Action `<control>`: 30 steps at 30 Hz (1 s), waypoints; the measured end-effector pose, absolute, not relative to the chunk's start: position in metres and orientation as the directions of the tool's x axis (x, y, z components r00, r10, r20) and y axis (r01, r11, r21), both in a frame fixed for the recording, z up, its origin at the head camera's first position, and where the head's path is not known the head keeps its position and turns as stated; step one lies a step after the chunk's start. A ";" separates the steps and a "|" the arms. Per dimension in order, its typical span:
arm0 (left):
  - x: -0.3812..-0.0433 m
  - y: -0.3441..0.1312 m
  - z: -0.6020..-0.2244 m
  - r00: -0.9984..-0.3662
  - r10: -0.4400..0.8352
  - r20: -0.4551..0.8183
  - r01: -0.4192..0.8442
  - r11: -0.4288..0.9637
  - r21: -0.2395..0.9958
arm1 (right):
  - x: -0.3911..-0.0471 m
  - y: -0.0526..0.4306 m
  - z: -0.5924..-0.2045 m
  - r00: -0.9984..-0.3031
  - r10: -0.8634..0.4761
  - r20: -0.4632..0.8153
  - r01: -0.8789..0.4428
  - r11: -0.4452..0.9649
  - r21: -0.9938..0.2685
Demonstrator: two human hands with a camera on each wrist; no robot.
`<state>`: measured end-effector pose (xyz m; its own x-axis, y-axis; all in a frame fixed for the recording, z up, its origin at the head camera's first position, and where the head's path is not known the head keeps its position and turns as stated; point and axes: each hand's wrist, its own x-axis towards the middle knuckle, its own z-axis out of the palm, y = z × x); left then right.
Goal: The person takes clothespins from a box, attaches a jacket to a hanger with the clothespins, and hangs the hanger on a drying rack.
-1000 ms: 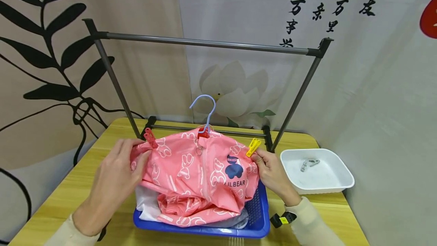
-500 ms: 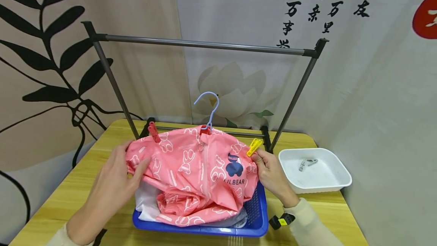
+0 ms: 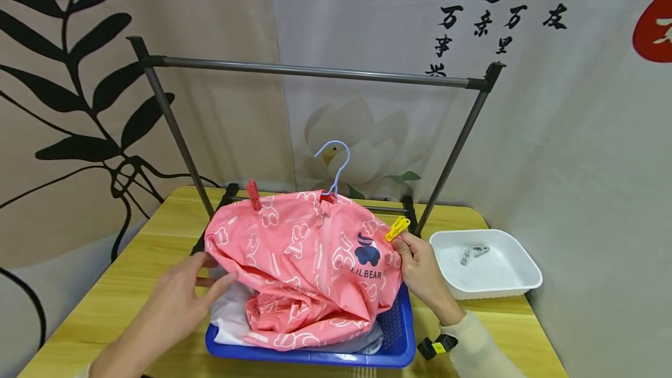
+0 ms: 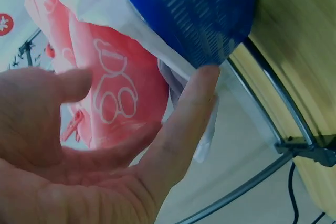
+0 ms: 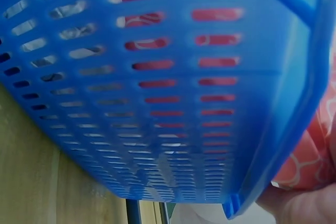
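Observation:
A pink bear-print jacket (image 3: 294, 232) on a blue hanger (image 3: 343, 168) lies over a blue basket (image 3: 315, 357). A red clothespin (image 3: 254, 194) is clipped at its left shoulder, a yellow clothespin (image 3: 397, 228) at its right. My right hand (image 3: 424, 270) pinches the jacket just below the yellow clothespin. In the right wrist view, the basket's slotted wall (image 5: 252, 40) fills most of the picture. My left hand (image 3: 181, 299) is beside the jacket's left edge, thumb and fingers spread. The left wrist view shows no cloth gripped between the left fingers (image 4: 181, 129).
A dark metal rack (image 3: 315, 72) stands behind the basket on the wooden table (image 3: 168, 238). White cloth (image 3: 229, 317) and greyish cloth (image 3: 362, 342) lie in the basket under the jacket. At right, a white tray (image 3: 499, 279) holds small clear clips (image 3: 475, 254).
My left hand has let go of the jacket's left shoulder and moved down. The jacket's left side, red clothespin and hanger hook have shifted right. My right hand keeps its pinch.

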<state>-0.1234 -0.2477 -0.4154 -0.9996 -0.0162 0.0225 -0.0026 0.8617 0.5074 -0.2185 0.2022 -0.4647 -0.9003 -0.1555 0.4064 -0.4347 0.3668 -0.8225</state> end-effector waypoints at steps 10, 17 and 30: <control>-0.122 -0.242 -0.436 -0.992 0.070 -0.107 0.010 0.878 0.478 | -0.220 0.204 -0.467 -0.929 -0.110 0.354 -0.369 0.371 -0.853; -0.126 -0.235 -0.442 -0.993 0.043 -0.106 -0.011 0.884 0.467 | -0.221 0.205 -0.467 -0.930 -0.119 0.347 -0.366 0.367 -0.855; -0.130 -0.234 -0.443 -0.995 0.023 -0.095 -0.029 0.859 0.512 | -0.223 0.208 -0.459 -0.924 -0.130 0.359 -0.380 0.395 -0.836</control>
<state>-0.1295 -0.2338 -0.4429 -0.9953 0.0227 -0.0946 -0.0291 0.8588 0.5115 -0.2231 0.2080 -0.4588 -0.9242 -0.1296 0.3593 -0.3804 0.3950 -0.8362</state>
